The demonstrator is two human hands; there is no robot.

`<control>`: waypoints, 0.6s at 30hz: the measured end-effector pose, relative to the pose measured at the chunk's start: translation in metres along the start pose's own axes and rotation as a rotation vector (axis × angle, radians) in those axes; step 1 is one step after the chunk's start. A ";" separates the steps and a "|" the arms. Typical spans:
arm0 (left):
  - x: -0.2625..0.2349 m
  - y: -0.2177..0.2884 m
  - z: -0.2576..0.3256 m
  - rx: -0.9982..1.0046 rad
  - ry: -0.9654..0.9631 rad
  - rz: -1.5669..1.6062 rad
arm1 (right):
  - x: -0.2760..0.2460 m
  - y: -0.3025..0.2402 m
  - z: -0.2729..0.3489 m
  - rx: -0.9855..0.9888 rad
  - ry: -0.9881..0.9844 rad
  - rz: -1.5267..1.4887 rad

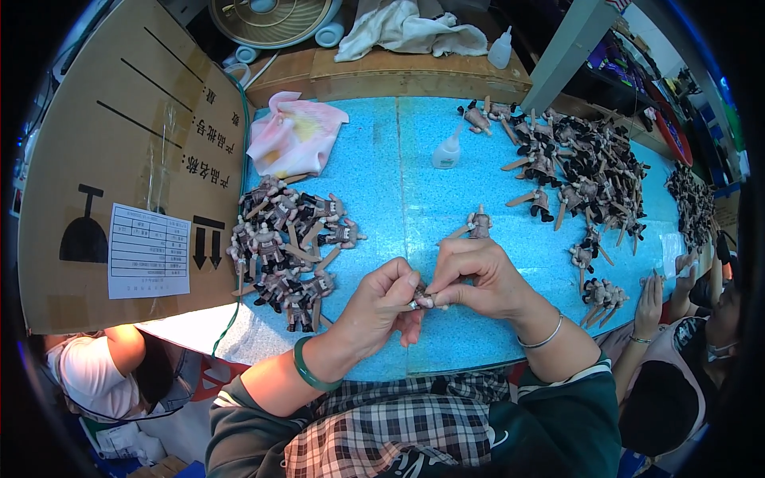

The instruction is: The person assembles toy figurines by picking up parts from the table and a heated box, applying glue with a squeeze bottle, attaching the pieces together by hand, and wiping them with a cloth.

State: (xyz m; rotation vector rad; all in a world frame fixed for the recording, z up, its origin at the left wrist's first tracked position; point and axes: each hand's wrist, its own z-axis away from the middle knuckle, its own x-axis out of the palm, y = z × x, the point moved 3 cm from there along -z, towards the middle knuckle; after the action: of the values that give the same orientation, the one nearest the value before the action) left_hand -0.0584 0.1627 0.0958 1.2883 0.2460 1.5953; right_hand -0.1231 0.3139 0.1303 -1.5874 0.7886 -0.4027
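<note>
A pale blue work surface (378,191) fills the middle of the frame, a wooden ledge (414,70) along its top edge carrying a crumpled white cloth (410,33) and 1 squeeze bottle (500,52). A gold-coloured fan (275,17) stands at upper left, above a pink cloth (296,137); a tall cardboard box (147,88) takes the left side. Small figurines lie in 2 heaps, centre left (279,231) and upper right (590,151). At lower centre the left hand (381,301) and right hand (478,280) pinch 1 small figure piece (423,298) between them, fingertips closed on it. Other people (673,378) sit at lower right and lower left.
</note>
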 end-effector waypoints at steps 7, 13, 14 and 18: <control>0.002 0.001 0.004 0.072 -0.022 -0.036 | 0.000 -0.003 0.002 -0.103 -0.020 0.011; 0.004 0.003 0.005 0.119 -0.016 -0.096 | 0.000 -0.003 0.002 -0.120 -0.026 -0.007; 0.005 0.004 0.006 0.133 -0.017 -0.109 | -0.001 -0.003 0.002 -0.120 -0.027 -0.007; 0.005 0.005 0.006 0.170 -0.023 -0.121 | -0.002 -0.004 0.001 -0.129 -0.037 0.020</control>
State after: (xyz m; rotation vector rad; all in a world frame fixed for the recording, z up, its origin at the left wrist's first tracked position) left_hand -0.0560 0.1622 0.1049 1.3929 0.4448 1.4809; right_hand -0.1224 0.3160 0.1340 -1.7013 0.8150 -0.3120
